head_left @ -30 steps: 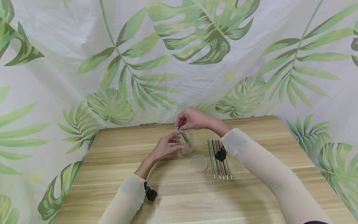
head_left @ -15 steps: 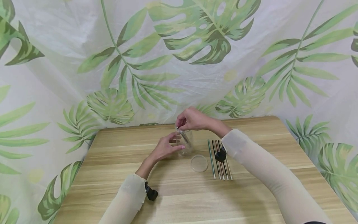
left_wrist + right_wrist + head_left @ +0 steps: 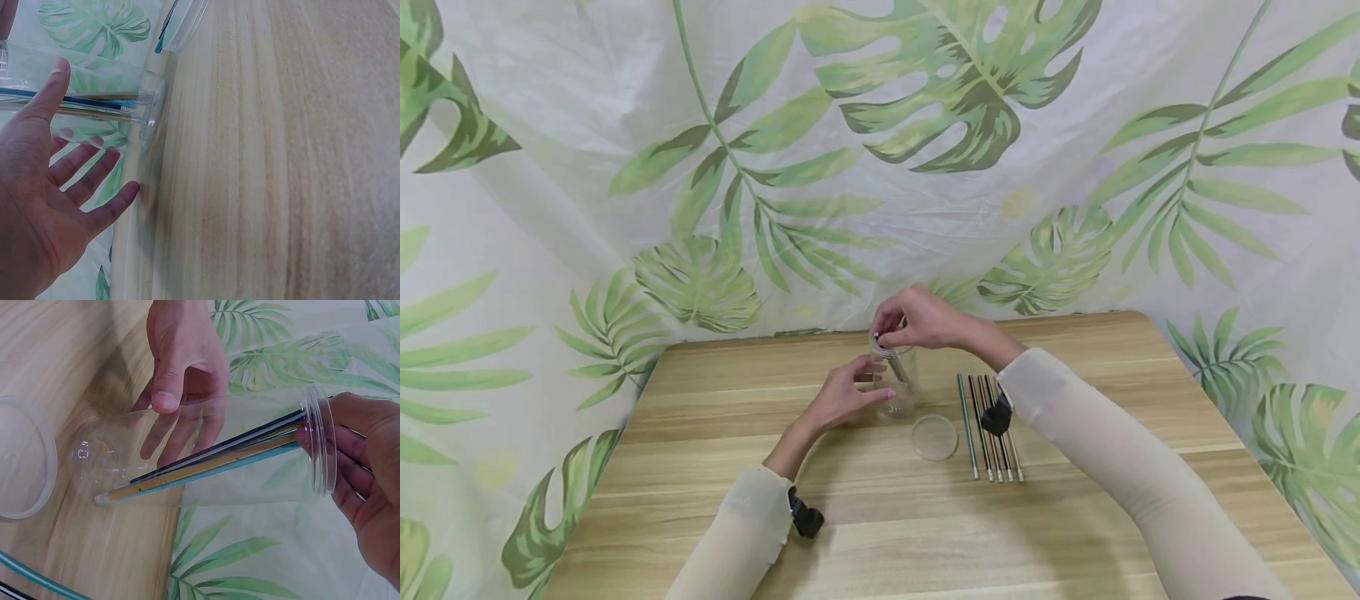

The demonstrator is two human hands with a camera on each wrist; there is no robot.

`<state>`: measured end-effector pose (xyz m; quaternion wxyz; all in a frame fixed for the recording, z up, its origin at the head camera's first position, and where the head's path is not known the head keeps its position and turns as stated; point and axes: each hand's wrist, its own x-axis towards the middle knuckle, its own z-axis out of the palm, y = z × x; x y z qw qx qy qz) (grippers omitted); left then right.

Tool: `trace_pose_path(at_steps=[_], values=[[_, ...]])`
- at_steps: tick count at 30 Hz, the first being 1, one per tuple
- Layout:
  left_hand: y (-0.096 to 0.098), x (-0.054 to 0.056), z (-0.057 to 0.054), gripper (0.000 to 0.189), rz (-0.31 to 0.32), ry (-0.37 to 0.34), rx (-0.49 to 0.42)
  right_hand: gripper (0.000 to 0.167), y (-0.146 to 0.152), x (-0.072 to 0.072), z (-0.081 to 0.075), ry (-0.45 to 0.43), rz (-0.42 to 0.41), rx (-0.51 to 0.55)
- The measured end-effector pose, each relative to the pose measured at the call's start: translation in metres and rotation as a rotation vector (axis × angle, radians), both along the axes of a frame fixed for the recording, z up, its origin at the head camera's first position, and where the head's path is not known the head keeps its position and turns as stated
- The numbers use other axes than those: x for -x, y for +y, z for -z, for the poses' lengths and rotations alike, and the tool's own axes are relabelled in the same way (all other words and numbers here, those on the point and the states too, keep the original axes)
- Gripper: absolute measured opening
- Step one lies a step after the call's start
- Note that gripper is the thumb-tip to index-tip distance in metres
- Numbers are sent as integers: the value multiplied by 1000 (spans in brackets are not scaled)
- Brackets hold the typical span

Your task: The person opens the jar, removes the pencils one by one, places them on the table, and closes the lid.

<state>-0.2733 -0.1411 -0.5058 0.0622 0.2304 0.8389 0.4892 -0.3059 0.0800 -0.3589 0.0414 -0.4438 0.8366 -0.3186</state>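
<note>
A clear, ribless jar [image 3: 908, 405] stands upright near the back of the table. Inside it lean several pencils [image 3: 212, 464], dark, yellow and teal, with an eraser end near the bottom. My left hand [image 3: 838, 396] holds the jar from the left, thumb in front and fingers behind its wall. At the mouth, my right hand [image 3: 925, 321] pinches the upper ends of the pencils, fingertips just inside the threaded rim [image 3: 320, 440]. Those upper ends are mostly hidden by the fingers.
A round clear lid [image 3: 935, 438] lies in front of the jar. To its right, a teal pencil [image 3: 967, 429] and several dark and tan pencils [image 3: 1004, 458] lie side by side, partly under the right wrist camera [image 3: 996, 415]. A leaf-patterned cloth [image 3: 820, 208] hangs behind the wooden table [image 3: 880, 533].
Both hands stay almost in place at the jar. The right wrist and sleeve have shifted very slightly to the right; the pencils and lid have not moved visibly.
</note>
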Motion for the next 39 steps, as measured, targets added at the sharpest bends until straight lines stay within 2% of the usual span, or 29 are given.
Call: trace_pose_path(at_steps=[7,19,29,34,39], values=[[0,0,1,69,-6,5,18,5,3,-1,4,14,37,64],[0,0,1,67,-7,6,8,11,10,-5,4,-47,98,190],[0,1,3,67,-10,15,13,14,16,-6,10,-112,130,382],[-1,0,3,67,-16,15,11,16,18,-6,11,-177,192,463],[0,1,4,66,-15,14,-4,21,22,-5,11,-290,257,556]])
